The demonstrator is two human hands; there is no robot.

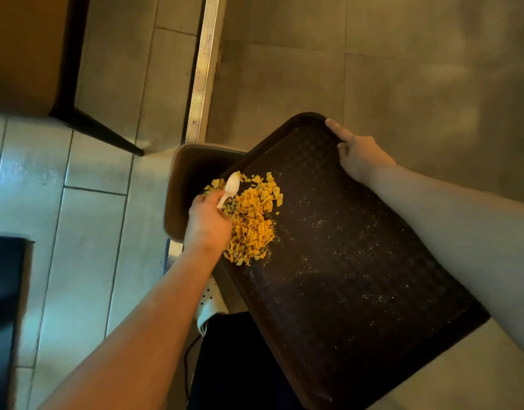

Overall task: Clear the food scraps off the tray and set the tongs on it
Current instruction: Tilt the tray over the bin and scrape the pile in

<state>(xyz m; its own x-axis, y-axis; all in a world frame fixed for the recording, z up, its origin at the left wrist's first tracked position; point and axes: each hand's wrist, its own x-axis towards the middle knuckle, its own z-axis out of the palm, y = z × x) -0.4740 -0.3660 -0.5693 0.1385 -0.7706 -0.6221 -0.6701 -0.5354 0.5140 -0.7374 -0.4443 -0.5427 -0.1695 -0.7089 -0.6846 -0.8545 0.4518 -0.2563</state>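
Scraps piled at dark brown textured plastic tray's (358,261) left edge.
Left hand (206,224) is pinching a white plastic spoon (229,187) against yellow shredded food scraps (250,223); right hand (358,156) is gripping the far corner.

- Tray (358,261): its right and near parts carry only fine crumbs.
- Pile of yellow scraps (252,220) crowds the tray's left edge, against the left hand (206,226) and its white spoon (229,187).
- Right hand (355,155) occupies the far corner.
- Brown bin (184,179) sits just left, under the tray's edge.
- Dark furniture leg (98,130) stands well apart, far left.
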